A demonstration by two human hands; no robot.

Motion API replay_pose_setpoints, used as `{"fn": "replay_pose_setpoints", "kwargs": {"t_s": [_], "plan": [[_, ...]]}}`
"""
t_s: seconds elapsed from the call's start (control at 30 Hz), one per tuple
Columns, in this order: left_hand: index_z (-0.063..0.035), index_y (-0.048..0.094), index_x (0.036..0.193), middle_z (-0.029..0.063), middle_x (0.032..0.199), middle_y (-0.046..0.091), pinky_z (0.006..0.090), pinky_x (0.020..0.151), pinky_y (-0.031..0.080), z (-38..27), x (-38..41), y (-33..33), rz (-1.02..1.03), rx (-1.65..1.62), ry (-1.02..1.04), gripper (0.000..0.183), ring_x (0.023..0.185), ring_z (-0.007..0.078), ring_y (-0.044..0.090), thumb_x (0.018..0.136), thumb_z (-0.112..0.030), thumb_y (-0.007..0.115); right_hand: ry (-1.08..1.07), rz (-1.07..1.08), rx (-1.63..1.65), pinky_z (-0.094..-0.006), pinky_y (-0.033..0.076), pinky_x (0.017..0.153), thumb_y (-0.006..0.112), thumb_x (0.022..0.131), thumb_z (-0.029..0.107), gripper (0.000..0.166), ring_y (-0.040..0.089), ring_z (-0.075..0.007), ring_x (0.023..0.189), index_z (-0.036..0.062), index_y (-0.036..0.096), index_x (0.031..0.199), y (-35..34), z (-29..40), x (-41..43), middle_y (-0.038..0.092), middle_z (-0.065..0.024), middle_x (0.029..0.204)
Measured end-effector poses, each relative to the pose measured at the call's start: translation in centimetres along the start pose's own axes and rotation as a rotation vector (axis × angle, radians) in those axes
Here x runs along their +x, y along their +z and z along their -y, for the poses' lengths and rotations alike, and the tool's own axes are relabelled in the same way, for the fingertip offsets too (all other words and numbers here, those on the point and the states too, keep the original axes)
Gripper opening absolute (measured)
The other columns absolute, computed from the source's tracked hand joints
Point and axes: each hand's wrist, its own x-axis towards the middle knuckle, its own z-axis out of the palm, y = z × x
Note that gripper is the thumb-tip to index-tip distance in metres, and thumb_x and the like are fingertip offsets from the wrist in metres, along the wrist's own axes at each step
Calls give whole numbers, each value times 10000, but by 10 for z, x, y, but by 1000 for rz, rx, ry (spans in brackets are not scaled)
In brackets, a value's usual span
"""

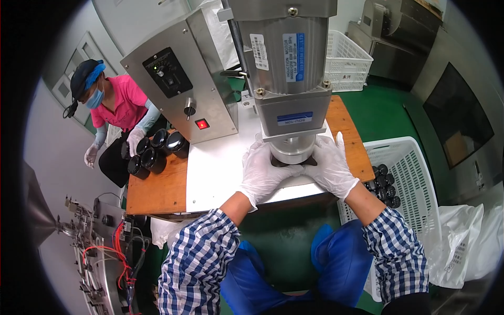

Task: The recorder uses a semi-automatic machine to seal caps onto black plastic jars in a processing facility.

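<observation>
Under a round metal chuck [292, 152] of a motor-driven capping machine [289, 55], my left hand [260, 172] and my right hand [332, 167] curl around the two sides of a dark container [277, 162]. Both wear thin white gloves, and their thumbs meet in front. Only slivers of the container show between the palms and the chuck; it looks like a black jar. The hands are at the white base board [220, 185]. Left of the machine stands a steel control box [177, 78] with a lit red switch [202, 124].
Several black lidded jars [153, 159] stand on the wooden table [157, 199] at left, where a seated co-worker [122, 98] holds another. At right, a white plastic crate [417, 177] contains black jars [381, 183]. Metal machinery with red hoses [118, 244] is at lower left.
</observation>
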Motion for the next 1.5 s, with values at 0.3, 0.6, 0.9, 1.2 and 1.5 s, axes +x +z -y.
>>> {"fn": "replay_pose_setpoints", "kwargs": {"t_s": [0.3, 0.6, 0.9, 1.2, 1.5], "plan": [[-73, 667, 1156, 166, 1129, 678, 411, 939, 483, 0, 1, 0, 84, -77, -127, 665, 1071, 327, 635, 641, -436, 879, -10, 37, -80, -692, 196, 1129, 794, 739, 461, 671, 514, -314, 1235, 111, 601, 1278, -6, 3, 1, 550, -93, 1281], [-73, 600, 1278, 153, 1278, 612, 436, 1137, 319, -2, -25, -8, 36, -168, -64, 782, 1282, 357, 481, 632, -426, 863, -16, -54, -129, -758, 180, 1092, 749, 758, 563, 808, 449, -332, 1355, 107, 561, 1398, -19, 42, -26, 430, -156, 1510], [10, 488, 1342, 147, 1170, 682, 342, 954, 531, -89, -101, 0, 172, -239, -26, 894, 1071, 209, 673, 631, -262, 955, -308, 184, 385, -446, 494, 976, 804, 744, 555, 1121, 593, -398, 1131, -37, 276, 1536, -123, 63, -93, 543, -237, 1238], [-42, 494, 1354, 187, 1224, 651, 420, 912, 543, -178, -77, 109, 374, -96, 223, 783, 1106, 366, 660, 714, -300, 864, 100, 70, -36, -433, 549, 836, 836, 730, 449, 811, 624, -396, 998, 96, 479, 1367, -205, 17, -171, 535, -207, 1069], [-34, 569, 1370, 124, 1223, 668, 285, 776, 543, -132, -94, 138, 690, -235, 183, 608, 798, 135, 628, 805, -37, 794, 955, -181, -10, -434, 481, 1020, 833, 731, 443, 760, 578, -431, 1124, 0, 569, 1289, -77, -228, -352, 516, -274, 1208]]}}
